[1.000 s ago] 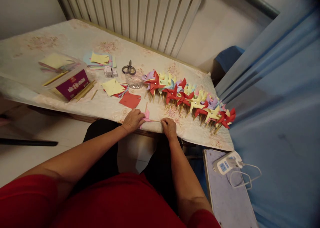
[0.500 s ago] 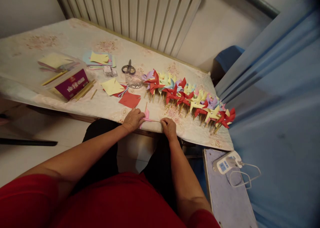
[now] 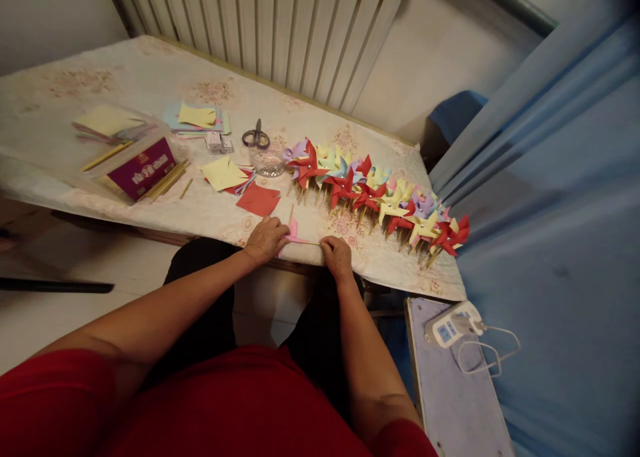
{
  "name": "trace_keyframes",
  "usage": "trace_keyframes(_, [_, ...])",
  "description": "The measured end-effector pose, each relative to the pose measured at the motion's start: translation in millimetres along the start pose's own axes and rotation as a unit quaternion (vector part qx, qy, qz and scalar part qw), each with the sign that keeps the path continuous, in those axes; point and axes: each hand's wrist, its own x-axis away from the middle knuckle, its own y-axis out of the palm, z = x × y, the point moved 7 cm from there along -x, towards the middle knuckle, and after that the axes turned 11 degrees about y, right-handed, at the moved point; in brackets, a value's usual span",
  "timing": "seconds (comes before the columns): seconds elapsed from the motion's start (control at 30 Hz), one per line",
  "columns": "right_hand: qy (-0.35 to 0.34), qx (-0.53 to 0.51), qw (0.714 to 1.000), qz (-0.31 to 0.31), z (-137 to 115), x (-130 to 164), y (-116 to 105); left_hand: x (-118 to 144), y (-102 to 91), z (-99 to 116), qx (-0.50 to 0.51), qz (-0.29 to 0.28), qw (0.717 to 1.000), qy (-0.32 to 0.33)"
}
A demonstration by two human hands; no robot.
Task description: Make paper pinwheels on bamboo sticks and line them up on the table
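Note:
Near the table's front edge, my left hand (image 3: pixel 269 237) is closed on a pink paper pinwheel (image 3: pixel 294 231). Its fingers cover part of the folded paper. My right hand (image 3: pixel 337 255) pinches the end of a thin wooden stick (image 3: pixel 311 243) that runs sideways to the pinwheel. Another short stick (image 3: pixel 291 211) lies just above the pink paper. Beyond my left hand lies a red paper square (image 3: pixel 258 199) with cut corners, beside a yellow sheet (image 3: pixel 223 174) on a small stack of coloured papers.
Finished pinwheels (image 3: pixel 369 194) stand in rows at the right. Scissors (image 3: pixel 256 137) and a clear dish (image 3: pixel 269 163) are behind the papers. At the left are a purple-labelled box (image 3: pixel 143 168) and wooden sticks (image 3: pixel 167 180). A white power strip (image 3: pixel 453 325) sits on a side bench (image 3: pixel 465 397).
Almost nothing differs. The whole view has shifted very slightly, and both hands keep their hold on the pinwheel and stick.

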Motion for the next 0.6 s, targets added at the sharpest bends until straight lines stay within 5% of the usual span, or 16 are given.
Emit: trace_keyframes(0.6, [0.025,-0.033,0.999,0.011,1.8,0.8,-6.0,-1.4,0.8,-0.9,-0.005,-0.005,1.0,-0.003])
